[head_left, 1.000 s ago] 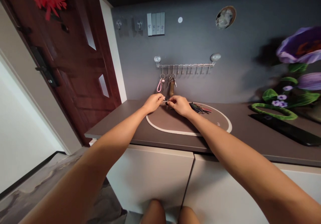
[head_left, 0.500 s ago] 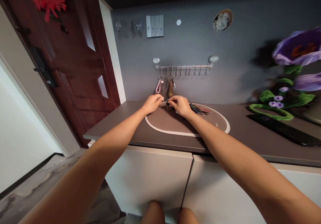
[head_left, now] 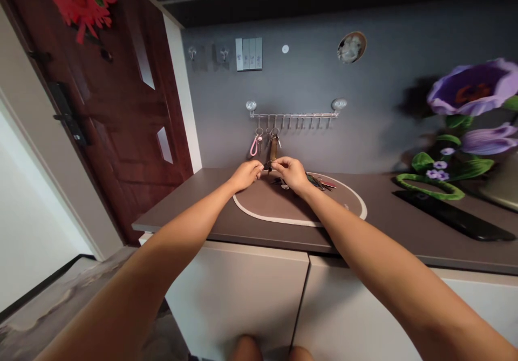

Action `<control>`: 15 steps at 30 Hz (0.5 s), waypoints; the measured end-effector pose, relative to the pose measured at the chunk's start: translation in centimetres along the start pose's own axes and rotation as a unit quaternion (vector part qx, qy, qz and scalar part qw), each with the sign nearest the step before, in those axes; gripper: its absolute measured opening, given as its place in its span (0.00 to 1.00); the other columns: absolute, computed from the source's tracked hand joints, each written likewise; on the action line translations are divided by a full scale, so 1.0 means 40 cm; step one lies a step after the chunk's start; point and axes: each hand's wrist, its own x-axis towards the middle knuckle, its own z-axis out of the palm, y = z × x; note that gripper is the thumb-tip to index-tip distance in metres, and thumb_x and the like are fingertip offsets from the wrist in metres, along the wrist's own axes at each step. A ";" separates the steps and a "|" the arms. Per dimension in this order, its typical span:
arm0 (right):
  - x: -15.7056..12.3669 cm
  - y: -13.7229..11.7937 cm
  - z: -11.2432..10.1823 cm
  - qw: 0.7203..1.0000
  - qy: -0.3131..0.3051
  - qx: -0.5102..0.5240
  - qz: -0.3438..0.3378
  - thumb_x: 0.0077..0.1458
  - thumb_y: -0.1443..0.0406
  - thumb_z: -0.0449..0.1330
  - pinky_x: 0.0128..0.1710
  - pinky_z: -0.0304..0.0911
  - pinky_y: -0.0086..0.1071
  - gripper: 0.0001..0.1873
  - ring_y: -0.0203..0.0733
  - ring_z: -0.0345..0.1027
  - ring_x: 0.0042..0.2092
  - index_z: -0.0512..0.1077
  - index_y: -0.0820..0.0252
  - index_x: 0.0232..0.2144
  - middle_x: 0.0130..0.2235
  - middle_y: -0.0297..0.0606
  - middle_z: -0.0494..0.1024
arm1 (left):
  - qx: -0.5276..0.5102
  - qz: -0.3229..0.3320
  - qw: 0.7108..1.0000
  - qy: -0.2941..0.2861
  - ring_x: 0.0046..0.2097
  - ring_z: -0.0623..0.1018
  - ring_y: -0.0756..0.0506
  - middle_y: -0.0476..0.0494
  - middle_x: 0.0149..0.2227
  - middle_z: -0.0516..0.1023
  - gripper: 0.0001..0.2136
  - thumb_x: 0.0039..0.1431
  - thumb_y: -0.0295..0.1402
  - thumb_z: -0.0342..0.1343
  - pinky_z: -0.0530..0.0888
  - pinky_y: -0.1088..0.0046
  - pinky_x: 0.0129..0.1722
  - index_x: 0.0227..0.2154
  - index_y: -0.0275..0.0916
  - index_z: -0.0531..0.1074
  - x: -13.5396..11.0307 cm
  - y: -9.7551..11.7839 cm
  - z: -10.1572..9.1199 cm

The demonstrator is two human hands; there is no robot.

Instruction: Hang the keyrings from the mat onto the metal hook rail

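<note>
My left hand [head_left: 247,175] and my right hand [head_left: 292,173] meet over the far part of a brown mat with a pale rim [head_left: 279,220]. Both pinch a small dark key [head_left: 267,165] between their fingertips; its details are partly hidden by the fingers. Beside and behind my right hand, a pile of keys [head_left: 319,182] lies on the mat, one with a red piece. Just above my hands, a pink loop keychain [head_left: 253,146] and a brown key holder [head_left: 274,148] hang from a clear hook rail [head_left: 295,115] on the wall.
The mat lies on a brown countertop [head_left: 170,204] above white cabinet doors [head_left: 238,285]. To the right are a black phone-like slab [head_left: 457,215] and a purple flower lamp or ornament [head_left: 469,91]. A dark red door [head_left: 133,113] stands at the left.
The view has tilted up slightly, so everything sits lower. My hands stay together at the key, with the left hand's fingers curled further in.
</note>
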 end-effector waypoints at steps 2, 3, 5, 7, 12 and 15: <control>0.003 0.005 0.001 1.000 0.004 0.018 0.004 0.44 0.60 0.57 0.31 0.58 0.28 0.11 0.33 0.62 0.28 0.70 0.64 0.25 0.26 0.35 0.73 | -0.027 -0.003 1.000 -0.015 0.25 0.69 0.54 0.50 0.24 0.69 0.10 0.58 0.34 0.41 0.67 0.79 0.27 0.27 0.35 0.64 0.001 -0.001 0.006; 0.004 0.007 0.001 1.000 0.006 0.024 0.007 0.44 0.59 0.56 0.31 0.57 0.28 0.12 0.33 0.62 0.28 0.70 0.64 0.25 0.26 0.34 0.72 | -0.037 0.000 0.999 -0.023 0.25 0.69 0.54 0.49 0.24 0.69 0.10 0.58 0.34 0.41 0.67 0.79 0.27 0.27 0.35 0.64 0.001 -0.001 0.008; 0.005 0.012 0.001 0.999 0.008 0.035 0.012 0.44 0.59 0.56 0.31 0.57 0.28 0.12 0.33 0.61 0.27 0.69 0.64 0.25 0.25 0.34 0.71 | -0.043 0.012 0.998 -0.033 0.26 0.69 0.54 0.48 0.26 0.70 0.10 0.57 0.34 0.41 0.67 0.79 0.27 0.27 0.35 0.64 0.000 0.000 0.011; 0.007 0.017 0.001 0.999 0.011 0.045 0.015 0.44 0.58 0.56 0.31 0.58 0.28 0.13 0.33 0.61 0.27 0.69 0.64 0.25 0.25 0.34 0.71 | -0.029 0.029 0.999 -0.034 0.27 0.69 0.53 0.48 0.26 0.70 0.10 0.57 0.33 0.41 0.67 0.79 0.27 0.27 0.35 0.64 -0.001 0.003 0.011; 0.006 0.023 -0.001 0.997 0.015 0.073 0.030 0.43 0.57 0.57 0.31 0.59 0.28 0.13 0.33 0.61 0.28 0.69 0.63 0.25 0.25 0.33 0.70 | 0.036 0.057 0.998 -0.013 0.27 0.69 0.52 0.49 0.26 0.70 0.10 0.57 0.33 0.42 0.66 0.77 0.30 0.28 0.36 0.66 -0.003 0.014 0.011; 0.002 0.014 -0.002 0.993 0.017 0.102 0.058 0.42 0.57 0.58 0.30 0.60 0.28 0.13 0.32 0.60 0.26 0.69 0.63 0.25 0.24 0.32 0.69 | 0.076 0.057 0.995 0.014 0.29 0.69 0.51 0.48 0.27 0.71 0.10 0.58 0.32 0.41 0.65 0.76 0.32 0.29 0.36 0.66 -0.003 0.022 0.015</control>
